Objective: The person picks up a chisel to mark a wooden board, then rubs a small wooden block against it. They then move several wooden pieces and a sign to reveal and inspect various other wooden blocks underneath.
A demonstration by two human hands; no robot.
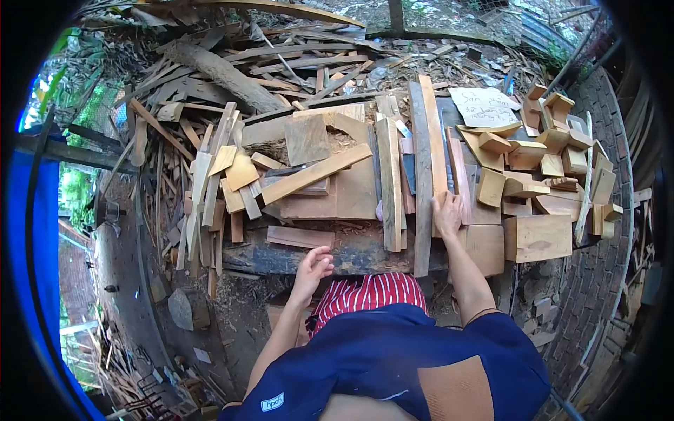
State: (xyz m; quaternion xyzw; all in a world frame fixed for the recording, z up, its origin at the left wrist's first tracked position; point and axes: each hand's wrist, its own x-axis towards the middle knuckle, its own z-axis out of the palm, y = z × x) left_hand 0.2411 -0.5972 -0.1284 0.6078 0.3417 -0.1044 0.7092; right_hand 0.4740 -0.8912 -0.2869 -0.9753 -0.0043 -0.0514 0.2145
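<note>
My right hand (447, 212) rests at the lower end of a long light wooden strip (432, 133), its fingers curled over the wood. Directly left of that strip lies a long grey weathered board (422, 182). My left hand (314, 269) hangs at the bench's front edge with its fingers loosely bent and apart, holding nothing. Just above it sits a short reddish wood piece (300, 236). A light plank (316, 174) lies slanted across a wide flat board (344, 193) on the bench.
Shaped wooden blocks and a wooden box (538, 238) crowd the right side, below a handwritten paper sheet (484, 107). Scrap wood is heaped at the left and behind, with a thick log (225, 76). A blue sheet (45, 231) hangs at far left.
</note>
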